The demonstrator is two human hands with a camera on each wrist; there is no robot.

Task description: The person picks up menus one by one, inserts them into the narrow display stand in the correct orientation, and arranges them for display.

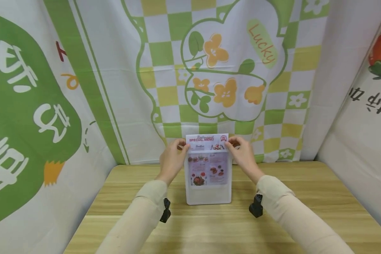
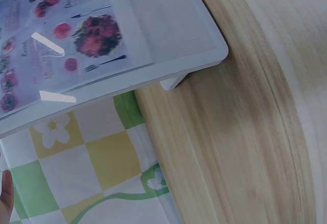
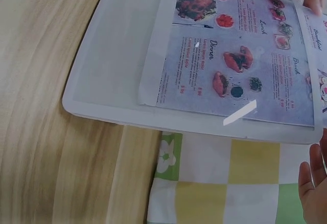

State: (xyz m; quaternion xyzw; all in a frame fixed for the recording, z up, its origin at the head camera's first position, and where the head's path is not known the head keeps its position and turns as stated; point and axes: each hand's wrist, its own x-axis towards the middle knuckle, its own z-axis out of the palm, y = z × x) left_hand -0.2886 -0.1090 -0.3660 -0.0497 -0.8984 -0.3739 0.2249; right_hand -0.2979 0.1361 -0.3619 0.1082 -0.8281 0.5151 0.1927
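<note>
A white-framed clear sign holder [image 1: 208,195] stands upright on the table, leaning slightly back on a foot [image 2: 172,81] behind it. A printed menu sheet [image 1: 206,143] is partly inside it; its top edge sticks out above the holder, and a bare band shows below its lower edge. My left hand [image 1: 174,158] pinches the sheet's upper left edge. My right hand [image 1: 243,156] pinches the upper right edge. In the right wrist view, both hands' fingers show at the sheet's protruding end, the right hand [image 3: 316,183] lowest.
The wooden table [image 1: 136,204] runs back to a hanging cloth [image 1: 165,81] with green and yellow checks. Printed cloths also hang at the left [image 1: 16,106] and right [image 1: 358,106]. Black wrist cameras [image 1: 256,206] are strapped at both sleeves.
</note>
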